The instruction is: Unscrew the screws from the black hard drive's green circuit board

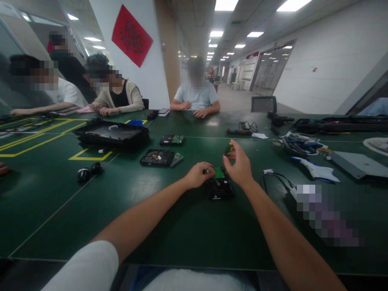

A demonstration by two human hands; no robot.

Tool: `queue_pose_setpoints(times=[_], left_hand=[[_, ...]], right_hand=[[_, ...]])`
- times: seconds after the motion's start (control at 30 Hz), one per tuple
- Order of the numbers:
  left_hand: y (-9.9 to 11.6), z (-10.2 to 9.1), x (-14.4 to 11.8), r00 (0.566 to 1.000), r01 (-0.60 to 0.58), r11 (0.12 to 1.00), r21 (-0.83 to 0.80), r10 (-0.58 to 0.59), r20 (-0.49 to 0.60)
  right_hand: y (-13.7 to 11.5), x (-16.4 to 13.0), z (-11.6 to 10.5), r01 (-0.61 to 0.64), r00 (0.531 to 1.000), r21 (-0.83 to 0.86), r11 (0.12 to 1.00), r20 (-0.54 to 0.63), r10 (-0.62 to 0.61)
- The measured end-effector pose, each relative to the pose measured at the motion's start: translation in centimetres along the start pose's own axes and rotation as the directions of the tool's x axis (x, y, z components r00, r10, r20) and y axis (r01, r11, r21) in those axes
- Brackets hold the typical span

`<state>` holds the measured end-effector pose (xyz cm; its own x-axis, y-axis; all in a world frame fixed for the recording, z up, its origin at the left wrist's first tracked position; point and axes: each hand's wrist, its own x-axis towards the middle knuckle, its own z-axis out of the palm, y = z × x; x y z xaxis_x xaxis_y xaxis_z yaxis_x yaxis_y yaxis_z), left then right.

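A black hard drive (220,188) with a green circuit board (218,172) on top lies on the dark green table (169,226) in front of me. My left hand (198,174) rests on the drive's left edge, fingers pinched at the board. My right hand (239,163) hovers over the drive's right side, gripping a small yellow-and-black screwdriver (229,149) between thumb and fingers.
Two more hard drives (157,157) (172,140) lie farther out, beside a black tray (110,135). A black mouse (83,173) sits left. Cables (277,180), tools (300,144) and a grey flat device (357,163) lie right. Several people sit along the far and left edges.
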<state>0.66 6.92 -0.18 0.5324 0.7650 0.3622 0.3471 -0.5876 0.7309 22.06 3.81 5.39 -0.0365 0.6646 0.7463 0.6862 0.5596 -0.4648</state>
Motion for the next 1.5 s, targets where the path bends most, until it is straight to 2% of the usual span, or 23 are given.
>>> queue_pose_setpoints(times=[0.17, 0.33, 0.93, 1.2, 1.5], left_hand=[[-0.08, 0.09, -0.06, 1.000, -0.001, 1.000, 0.005, 0.001, -0.011], [-0.16, 0.18, -0.07, 1.000, -0.003, 1.000, -0.006, 0.003, -0.015], [-0.14, 0.16, -0.20, 1.000, 0.002, 1.000, 0.011, -0.002, -0.021], [0.12, -0.02, -0.21, 1.000, 0.006, 1.000, 0.019, -0.006, -0.012], [-0.12, 0.09, -0.13, 1.000, -0.010, 1.000, 0.008, 0.010, -0.017]], right_hand=[[-0.17, 0.00, -0.01, 0.010, 1.000, -0.029, 1.000, -0.024, -0.011], [-0.41, 0.08, -0.22, 0.050, 0.998, -0.003, 0.999, 0.027, -0.050], [-0.34, 0.20, -0.33, 0.034, 0.999, -0.063, 0.997, 0.003, -0.034], [-0.48, 0.17, -0.28, 0.023, 1.000, 0.001, 1.000, -0.018, -0.023], [-0.69, 0.12, -0.33, 0.018, 1.000, -0.004, 1.000, -0.018, -0.018]])
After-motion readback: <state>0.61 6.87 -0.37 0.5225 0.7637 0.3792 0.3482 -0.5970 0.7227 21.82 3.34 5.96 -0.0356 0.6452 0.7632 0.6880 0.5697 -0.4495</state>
